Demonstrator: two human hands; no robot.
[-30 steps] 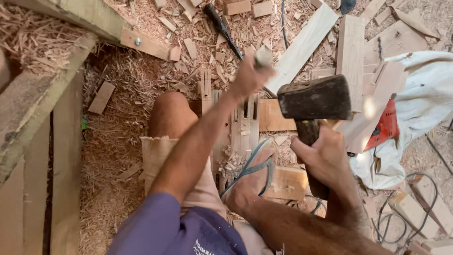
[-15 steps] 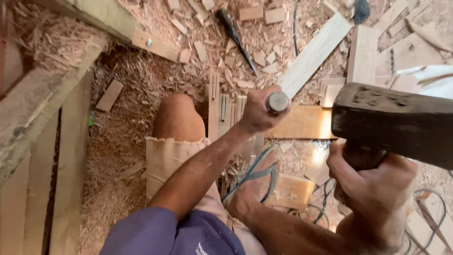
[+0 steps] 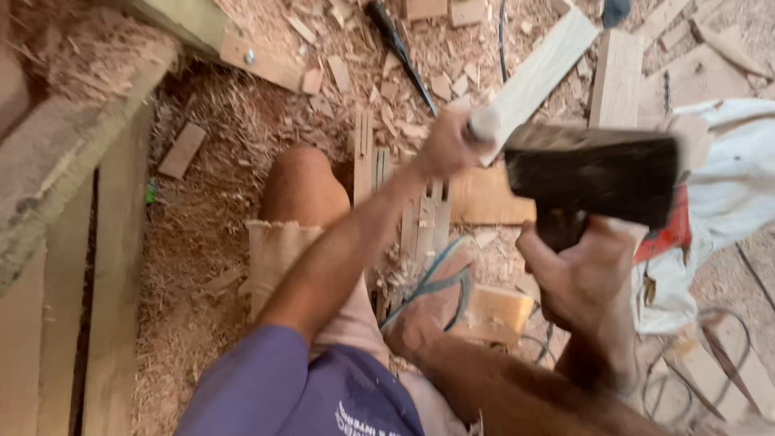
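Gripping a round pale wooden chisel handle (image 3: 483, 125), our left hand (image 3: 442, 149) closes around it above the slotted wooden plank (image 3: 428, 218). Our right hand (image 3: 585, 278) wraps tightly around a dark blocky wooden mallet (image 3: 593, 176), whose head sits just right of the handle.

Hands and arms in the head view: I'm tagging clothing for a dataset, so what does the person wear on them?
Both hands are bare: no gloves, rings or watch show on the left hand or right hand. The forearms are uncovered too. A short purple sleeve covers the left upper arm. The frame is motion-blurred, so fine detail is unclear.
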